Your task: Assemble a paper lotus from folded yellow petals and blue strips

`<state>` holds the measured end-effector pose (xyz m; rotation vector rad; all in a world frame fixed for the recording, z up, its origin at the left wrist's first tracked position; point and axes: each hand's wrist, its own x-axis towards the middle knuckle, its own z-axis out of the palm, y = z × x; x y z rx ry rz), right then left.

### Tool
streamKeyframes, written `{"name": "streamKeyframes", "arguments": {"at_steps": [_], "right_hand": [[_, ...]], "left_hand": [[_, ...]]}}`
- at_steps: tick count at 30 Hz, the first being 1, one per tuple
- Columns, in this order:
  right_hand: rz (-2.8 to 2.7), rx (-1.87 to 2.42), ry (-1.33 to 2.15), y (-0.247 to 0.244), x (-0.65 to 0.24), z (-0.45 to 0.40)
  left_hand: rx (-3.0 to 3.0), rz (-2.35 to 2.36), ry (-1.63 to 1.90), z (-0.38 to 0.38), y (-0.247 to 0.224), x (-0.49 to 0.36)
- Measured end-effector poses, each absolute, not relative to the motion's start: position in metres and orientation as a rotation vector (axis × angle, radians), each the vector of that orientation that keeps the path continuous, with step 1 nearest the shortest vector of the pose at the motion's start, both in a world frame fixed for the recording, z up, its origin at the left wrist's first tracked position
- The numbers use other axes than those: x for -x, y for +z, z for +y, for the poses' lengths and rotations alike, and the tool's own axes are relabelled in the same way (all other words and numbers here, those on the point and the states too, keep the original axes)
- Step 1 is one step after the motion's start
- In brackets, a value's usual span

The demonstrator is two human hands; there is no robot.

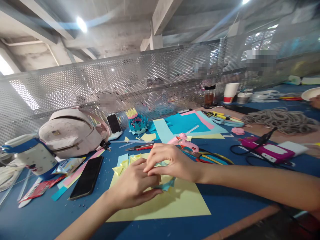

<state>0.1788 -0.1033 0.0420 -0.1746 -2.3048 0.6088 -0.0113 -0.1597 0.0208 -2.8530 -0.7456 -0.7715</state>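
Observation:
My left hand [135, 183] is closed over a folded-paper piece [168, 184] of light-blue and yellow points. My right hand [175, 163] reaches across from the right, its thumb and fingers pinched together against the left hand's fingers. What that pinch holds is hidden. Yellow folded points [122, 166] poke out to the left of the hands. Beneath lies a pale yellow sheet [185, 206]. Just beyond my right hand are a pink hot glue gun [185, 143] and pliers with yellow-and-blue handles [215, 158].
A black phone [86, 178], a white backpack [72, 133] and a large cup [35, 156] stand left. A blue paper crown-like craft [138, 124] and coloured sheets [185, 125] lie behind. Grey cord [280, 118] and a magenta device [267, 150] are right. A perforated metal screen [125, 86] borders the table.

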Motion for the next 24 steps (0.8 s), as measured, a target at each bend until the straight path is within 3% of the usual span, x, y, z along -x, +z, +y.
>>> {"name": "streamKeyframes", "arguments": {"at_steps": [10,19,24], "right_hand": [[-2.017,0.394,0.851,0.047,-0.169,-0.1],[-1.736,0.374,1.245,0.046,-0.17,-0.082],[-1.725,0.365,1.255,0.047,-0.17,-0.087]], "left_hand": [[3.161,-1.048,-1.255,-0.163,0.028,0.012],[3.232,-1.139,-1.369,-0.16,0.03,0.012],[3.338,-1.588,-1.451,-0.155,0.024,0.012]]}}
